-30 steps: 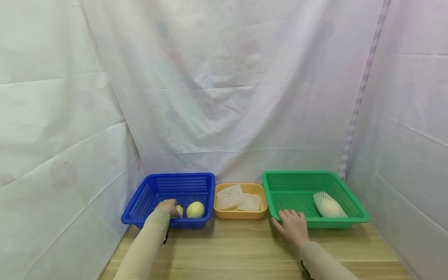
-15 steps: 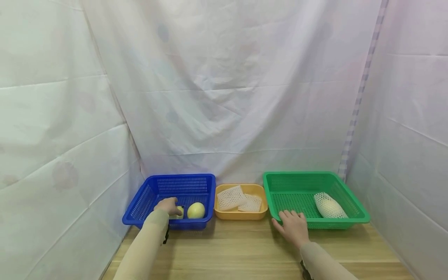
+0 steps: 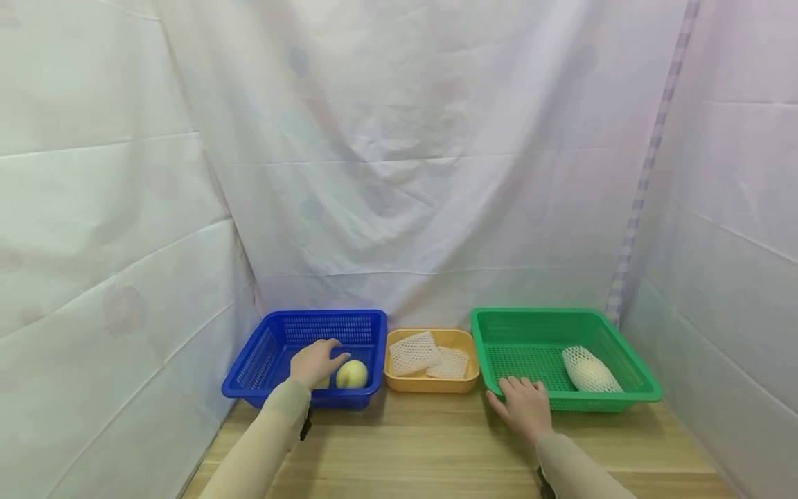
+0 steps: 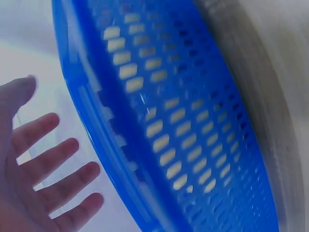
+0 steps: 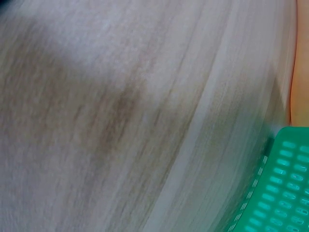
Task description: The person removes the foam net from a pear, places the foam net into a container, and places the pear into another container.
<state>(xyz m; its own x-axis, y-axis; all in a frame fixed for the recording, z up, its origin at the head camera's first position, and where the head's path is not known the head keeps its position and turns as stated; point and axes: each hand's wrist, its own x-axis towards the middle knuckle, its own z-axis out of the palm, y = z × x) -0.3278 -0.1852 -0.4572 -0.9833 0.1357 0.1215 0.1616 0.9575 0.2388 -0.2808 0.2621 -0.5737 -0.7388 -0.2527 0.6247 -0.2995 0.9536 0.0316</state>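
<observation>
My left hand (image 3: 314,363) is over the front of the blue basket (image 3: 251,352), fingers spread and holding nothing. In the left wrist view the same hand (image 4: 53,169) appears beside the basket's rim, fingers apart. A round, pale yellow-green fruit (image 3: 352,375) lies in the basket's front right corner. Another pale fruit (image 3: 323,383) is mostly hidden beneath the hand. My right hand (image 3: 522,407) rests its fingers on the front left rim of the green basket (image 3: 598,400). Inside that basket lies a pale fruit in a white foam net (image 3: 591,371).
Between the baskets stands a small yellow-orange tray (image 3: 430,385) with foam nets (image 3: 414,353) in it. All three containers are on a wooden table (image 3: 411,443). White curtains (image 3: 399,208) enclose the back and both sides.
My left hand has risen from the fruit in the blue basket and shifted slightly right, its fingers now spread. The right hand has stayed on the green rim.
</observation>
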